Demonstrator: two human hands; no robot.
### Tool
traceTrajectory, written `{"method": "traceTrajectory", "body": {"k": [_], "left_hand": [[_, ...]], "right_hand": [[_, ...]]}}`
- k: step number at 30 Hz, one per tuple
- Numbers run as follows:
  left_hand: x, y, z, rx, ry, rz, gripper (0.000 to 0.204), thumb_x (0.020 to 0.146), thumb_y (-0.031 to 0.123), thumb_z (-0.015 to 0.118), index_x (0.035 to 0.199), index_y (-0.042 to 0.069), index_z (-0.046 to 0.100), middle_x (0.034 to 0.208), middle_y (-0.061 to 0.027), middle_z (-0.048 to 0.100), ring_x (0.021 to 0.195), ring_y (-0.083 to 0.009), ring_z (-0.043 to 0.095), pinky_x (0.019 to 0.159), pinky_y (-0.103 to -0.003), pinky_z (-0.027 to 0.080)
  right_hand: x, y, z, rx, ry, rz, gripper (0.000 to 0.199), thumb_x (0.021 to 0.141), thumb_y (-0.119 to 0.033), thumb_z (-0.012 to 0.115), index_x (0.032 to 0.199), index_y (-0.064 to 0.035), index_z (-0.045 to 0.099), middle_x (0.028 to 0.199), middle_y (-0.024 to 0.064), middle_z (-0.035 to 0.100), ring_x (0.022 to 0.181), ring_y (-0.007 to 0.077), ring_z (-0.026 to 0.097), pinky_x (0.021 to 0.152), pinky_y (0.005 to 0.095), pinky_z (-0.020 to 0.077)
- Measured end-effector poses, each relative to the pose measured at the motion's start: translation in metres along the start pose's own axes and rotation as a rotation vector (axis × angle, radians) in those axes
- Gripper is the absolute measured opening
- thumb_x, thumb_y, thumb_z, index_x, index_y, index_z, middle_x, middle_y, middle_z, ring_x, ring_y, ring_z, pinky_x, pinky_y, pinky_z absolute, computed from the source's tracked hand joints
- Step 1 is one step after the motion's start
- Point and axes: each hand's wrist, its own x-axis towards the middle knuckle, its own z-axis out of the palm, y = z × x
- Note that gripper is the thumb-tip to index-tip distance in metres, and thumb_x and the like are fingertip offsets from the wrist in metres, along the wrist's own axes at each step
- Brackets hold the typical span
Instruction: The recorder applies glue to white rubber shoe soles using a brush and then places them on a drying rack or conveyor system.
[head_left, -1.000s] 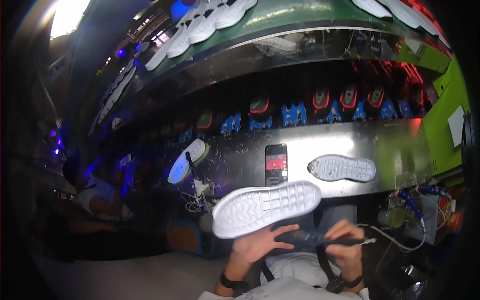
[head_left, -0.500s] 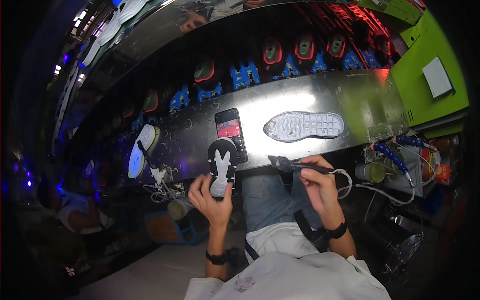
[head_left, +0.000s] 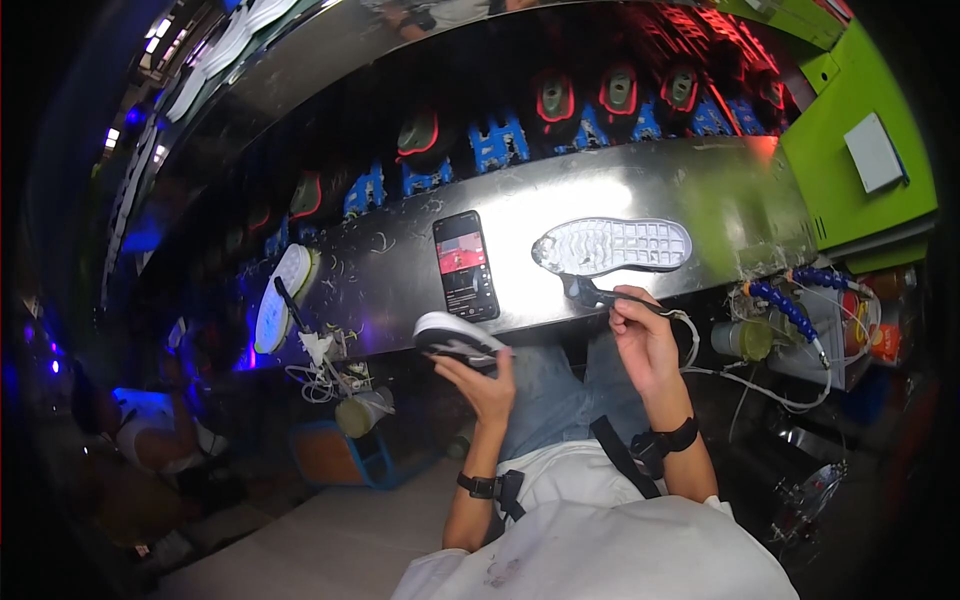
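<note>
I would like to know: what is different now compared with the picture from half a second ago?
The left hand moved rightward and turned the held sole from upright to sideways, uncovering the phone. The right hand moved the black corded tool forward, toward the lying sole. Nothing was released; the phone and lying sole stayed on the metal table.

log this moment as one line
left hand: black-and-white shoe sole; right hand: corded black tool; bench: smartphone, white shoe sole

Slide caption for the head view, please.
Left hand holds a black-and-white sole; right hand holds a black tool.
</note>
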Motion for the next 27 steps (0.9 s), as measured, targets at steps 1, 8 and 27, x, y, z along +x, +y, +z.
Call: {"method": "traceTrajectory", "body": {"k": [1, 8, 27], "left_hand": [[0.004, 0.016, 0.0, -0.071, 0.019, 0.077, 0.123, 0.081, 0.033, 0.083, 0.153, -0.016, -0.005, 0.151, -0.0449, 0.014, 0.143, -0.0582, 0.017, 0.119, -0.056, 0.017], [-0.009, 0.018, -0.074, -1.096, -0.267, -0.345, 0.071, 0.084, 0.026, 0.052, 0.144, -0.009, 0.041, 0.122, -0.0254, 0.062, 0.119, -0.0324, 0.061, 0.108, -0.044, 0.046], [-0.039, 0.102, -0.098, -1.919, -0.709, -0.9, 0.063, 0.104, 0.043, 0.029, 0.153, 0.004, 0.038, 0.138, -0.02, 0.055, 0.123, -0.0345, 0.058, 0.106, -0.048, 0.048]], "right_hand": [[0.003, 0.0, 0.001, -0.008, 0.004, -0.02, 0.026, 0.085, 0.005, 0.067, 0.111, 0.0074, 0.063, 0.086, 0.0077, 0.062, 0.077, 0.0138, 0.056, 0.07, 0.0264, 0.0442], [-0.013, -0.014, 0.017, -0.024, 0.026, 0.001, 0.025, 0.086, 0.006, 0.067, 0.11, 0.0072, 0.064, 0.087, 0.0089, 0.065, 0.076, 0.0139, 0.058, 0.069, 0.0255, 0.046], [-0.092, -0.027, 0.078, -1.037, -0.568, -0.748, 0.028, 0.073, 0.003, 0.078, 0.1, 0.0065, 0.072, 0.095, 0.0198, 0.071, 0.081, 0.0282, 0.073, 0.07, 0.0325, 0.0579]]}}
